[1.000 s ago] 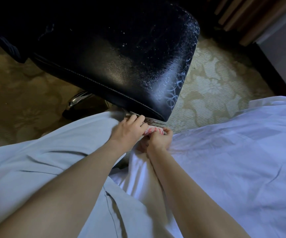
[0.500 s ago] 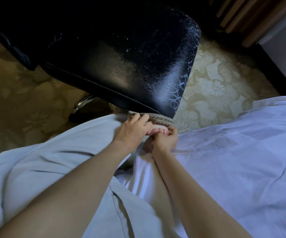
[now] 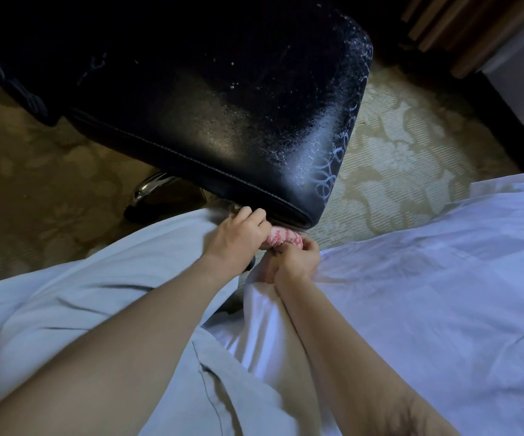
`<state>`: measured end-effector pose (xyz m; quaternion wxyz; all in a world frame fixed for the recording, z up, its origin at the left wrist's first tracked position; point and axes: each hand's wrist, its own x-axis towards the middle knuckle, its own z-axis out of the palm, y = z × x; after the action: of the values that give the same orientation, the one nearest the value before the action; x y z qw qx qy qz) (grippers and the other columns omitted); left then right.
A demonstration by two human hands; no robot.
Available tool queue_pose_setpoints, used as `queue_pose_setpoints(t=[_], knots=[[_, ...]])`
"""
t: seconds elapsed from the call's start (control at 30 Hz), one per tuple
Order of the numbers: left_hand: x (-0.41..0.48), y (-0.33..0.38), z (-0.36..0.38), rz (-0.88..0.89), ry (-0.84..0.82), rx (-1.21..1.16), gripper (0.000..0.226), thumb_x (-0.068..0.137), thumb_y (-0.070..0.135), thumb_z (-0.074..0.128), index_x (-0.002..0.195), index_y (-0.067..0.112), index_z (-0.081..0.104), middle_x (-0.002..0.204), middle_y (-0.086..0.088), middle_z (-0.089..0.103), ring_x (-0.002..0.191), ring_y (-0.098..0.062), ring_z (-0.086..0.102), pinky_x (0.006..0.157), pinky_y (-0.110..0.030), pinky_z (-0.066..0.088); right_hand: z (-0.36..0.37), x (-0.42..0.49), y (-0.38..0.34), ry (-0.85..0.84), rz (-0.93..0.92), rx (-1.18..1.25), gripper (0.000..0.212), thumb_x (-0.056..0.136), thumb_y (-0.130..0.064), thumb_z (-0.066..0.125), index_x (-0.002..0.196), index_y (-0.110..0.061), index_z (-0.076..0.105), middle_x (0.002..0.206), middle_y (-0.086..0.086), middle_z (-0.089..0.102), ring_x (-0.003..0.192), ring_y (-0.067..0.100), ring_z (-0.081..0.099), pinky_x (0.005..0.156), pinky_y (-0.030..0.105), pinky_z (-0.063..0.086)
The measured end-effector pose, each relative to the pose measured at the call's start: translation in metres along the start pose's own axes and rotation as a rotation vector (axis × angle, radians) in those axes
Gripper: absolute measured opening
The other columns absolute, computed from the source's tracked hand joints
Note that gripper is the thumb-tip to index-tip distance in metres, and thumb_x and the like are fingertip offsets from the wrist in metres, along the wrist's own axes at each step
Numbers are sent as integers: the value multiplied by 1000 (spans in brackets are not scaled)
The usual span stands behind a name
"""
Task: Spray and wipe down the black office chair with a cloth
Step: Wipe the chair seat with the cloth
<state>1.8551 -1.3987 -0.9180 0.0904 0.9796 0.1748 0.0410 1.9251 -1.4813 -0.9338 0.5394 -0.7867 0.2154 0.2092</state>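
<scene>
The black office chair (image 3: 222, 114) fills the upper middle, its leather seat speckled with wet droplets toward the right edge. A pink and white cloth (image 3: 282, 239) is bunched just below the seat's near corner. My left hand (image 3: 238, 237) grips the cloth's left end, fingers up against the seat's lower edge. My right hand (image 3: 295, 262) pinches the cloth's right end from below. Most of the cloth is hidden between the two hands.
White bedding (image 3: 427, 294) covers the right and bottom. Light grey fabric (image 3: 81, 294) lies over the left. A chrome chair leg (image 3: 150, 187) shows under the seat. Patterned beige carpet (image 3: 405, 146) lies beyond, with dark wooden furniture (image 3: 462, 29) at top right.
Both hands stay on the cloth under the seat's near corner. The cloth looks more bunched now, and the view has shifted slightly.
</scene>
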Motion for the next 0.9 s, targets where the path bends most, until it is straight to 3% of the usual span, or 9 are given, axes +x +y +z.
queue_pose_setpoints(t=[0.07, 0.13, 0.2, 0.3, 0.43, 0.6, 0.67, 0.77, 0.9], knots=[[-1, 2, -9, 40, 72, -1, 35, 54, -7, 75, 83, 9, 67, 83, -6, 57, 73, -26, 57, 45, -29, 40, -5, -6, -4, 3, -28, 77, 33, 69, 12, 57, 88, -14, 59, 83, 3, 65, 76, 20, 61, 73, 29, 53], [1, 6, -18, 68, 154, -14, 21, 65, -3, 64, 83, 9, 68, 79, -6, 58, 69, -26, 57, 43, -30, 43, -10, -12, -10, 6, -70, 152, 34, 67, 14, 57, 88, -12, 60, 84, 6, 66, 78, 22, 63, 74, 33, 55], [4, 10, -26, 52, 210, -46, 24, 72, 6, 46, 81, 9, 67, 77, -6, 58, 68, -26, 57, 41, -31, 45, -16, -19, -16, 10, -146, 218, 35, 67, 15, 57, 86, -14, 59, 79, 0, 63, 76, 19, 61, 69, 23, 53], [7, 12, -42, -27, 300, -98, 27, 71, 8, 42, 84, 9, 65, 83, -6, 58, 75, -26, 54, 44, -32, 44, -24, -27, -32, -46, -314, 269, 44, 66, 14, 56, 83, -26, 59, 80, -7, 64, 75, 8, 60, 69, 18, 49], [13, 1, -68, -173, 404, -162, 35, 72, 2, 39, 92, 9, 67, 90, -7, 60, 80, -27, 55, 51, -32, 46, -22, -26, -68, -226, -601, -10, 47, 65, 3, 61, 96, -32, 62, 95, -9, 67, 89, 8, 62, 80, 21, 49], [5, -27, -78, -407, 316, -271, 37, 70, -11, 51, 100, 5, 65, 102, -11, 58, 89, -32, 55, 56, -33, 39, 9, -31, -93, -306, -941, -519, 47, 70, -6, 63, 114, -24, 63, 110, 1, 63, 95, 22, 59, 77, 27, 42], [-1, -42, -79, -492, 286, -292, 37, 75, -9, 50, 106, 6, 62, 109, -11, 55, 96, -31, 53, 63, -37, 42, 28, -39, -91, -321, -1080, -606, 47, 68, -6, 62, 112, -23, 64, 109, 5, 63, 89, 29, 59, 72, 31, 42], [-2, -56, -81, -599, 321, -320, 34, 78, -10, 51, 106, 8, 60, 110, -9, 52, 95, -28, 53, 69, -32, 42, 52, -49, -92, -306, -1152, -685, 46, 72, -6, 59, 115, -22, 65, 110, 8, 63, 85, 33, 58, 67, 33, 42], [-5, -82, -84, -774, 418, -376, 37, 79, -8, 57, 111, 9, 60, 116, -9, 52, 101, -27, 52, 80, -33, 47, 89, -69, -97, -360, -1230, -745, 44, 79, -9, 60, 121, -24, 62, 116, 6, 61, 92, 30, 55, 73, 33, 42]])
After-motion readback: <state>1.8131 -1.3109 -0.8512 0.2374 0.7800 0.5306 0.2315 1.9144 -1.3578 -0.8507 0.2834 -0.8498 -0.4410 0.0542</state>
